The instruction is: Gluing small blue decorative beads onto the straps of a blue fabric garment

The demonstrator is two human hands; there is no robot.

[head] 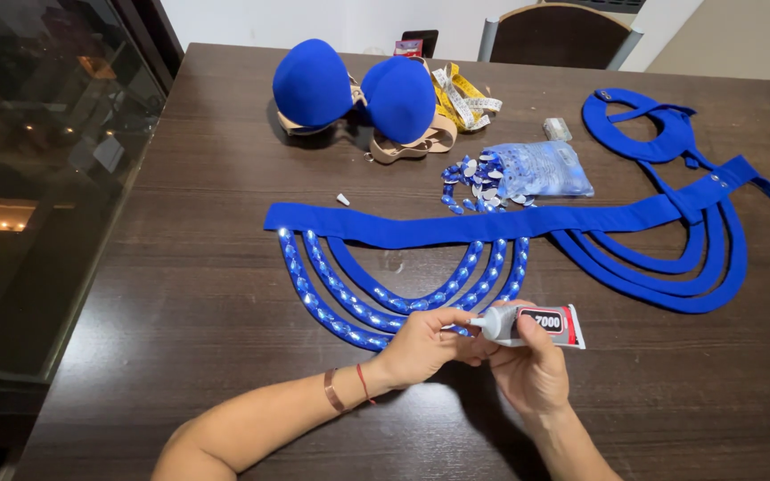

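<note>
My right hand [532,365] grips a small glue tube [541,324] with a grey nozzle pointing left. My left hand [421,343] pinches the nozzle tip, fingers closed on it, right at the lowest loop of a blue fabric belt [492,224]. That belt lies across the dark wooden table [180,303]; its left set of hanging loops [349,298] is covered with shiny blue gems, and the right set of loops [670,267] is plain blue fabric.
A clear bag of blue gems [536,169] spills loose stones behind the belt. Further back sit two blue padded cups [358,89], a yellow tape measure [465,98] and a blue collar piece [643,125]. A chair [559,36] stands at the far edge; a glass panel [37,178] borders the left.
</note>
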